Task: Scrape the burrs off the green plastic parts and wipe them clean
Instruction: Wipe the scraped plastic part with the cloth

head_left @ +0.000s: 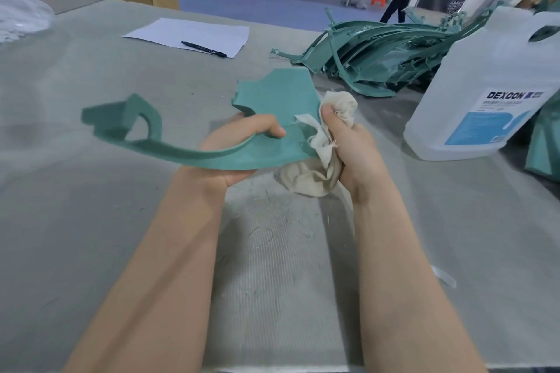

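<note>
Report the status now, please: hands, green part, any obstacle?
Left hand grips green part, held above table. Right hand holds cloth against part's edge. Nothing in the way; bottle stands clear to the right.

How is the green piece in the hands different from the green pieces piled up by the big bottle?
The held green part is alone and off the table, gripped by the left hand, with the right hand pressing a cloth against it. The piled green parts lie stacked on the table, untouched. Both are the same green plastic with curved shapes.
</note>
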Available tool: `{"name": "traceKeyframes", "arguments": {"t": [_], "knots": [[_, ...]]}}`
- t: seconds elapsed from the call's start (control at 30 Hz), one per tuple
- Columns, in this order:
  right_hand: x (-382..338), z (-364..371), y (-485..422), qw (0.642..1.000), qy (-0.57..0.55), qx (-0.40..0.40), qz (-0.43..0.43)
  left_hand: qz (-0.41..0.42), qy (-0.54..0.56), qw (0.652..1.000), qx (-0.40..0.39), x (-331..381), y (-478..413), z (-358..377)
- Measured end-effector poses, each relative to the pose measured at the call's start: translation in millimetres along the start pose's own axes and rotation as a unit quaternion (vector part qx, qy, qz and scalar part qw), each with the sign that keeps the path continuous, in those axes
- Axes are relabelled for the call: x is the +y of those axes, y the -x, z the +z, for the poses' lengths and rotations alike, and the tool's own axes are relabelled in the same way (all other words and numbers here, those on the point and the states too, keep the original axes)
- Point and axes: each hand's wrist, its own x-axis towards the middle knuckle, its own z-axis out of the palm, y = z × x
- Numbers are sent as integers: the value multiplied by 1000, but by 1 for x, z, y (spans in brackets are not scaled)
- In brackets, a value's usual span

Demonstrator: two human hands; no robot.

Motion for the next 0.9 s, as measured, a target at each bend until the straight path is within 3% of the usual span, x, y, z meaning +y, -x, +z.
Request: {"name": "traceKeyframes", "arguments": {"t": [0.07,0.17,0.33,0.5,0.57,0.67,0.73,0.83,0.9], "knots": [[-3,-1,2,1000,7,-20,-20,-2,-8,1000,-15,-1,1,-1],[-3,-3,3,999,7,-32,-26,8,66,995,-68,-6,2,-3],[-7,4,8,999,-29,32,-14,-7,192,974,-124,-7,-2,-2],[-9,13,7,980,-172,93,23,37,380,912,-147,-3,-5,2],[-10,13,7,961,-251,102,51,64,400,903,-143,-2,-4,2],[-8,19,9,949,-292,82,89,91,246,960,-99,-4,-2,17],[-7,24,10,955,-275,65,91,129,165,977,-45,-5,-2,32],[-5,23,11,988,-105,97,58,138,177,972,71,-5,-5,36],[-5,23,11,992,-2,124,23,125,194,967,110,-6,-8,29]]}}
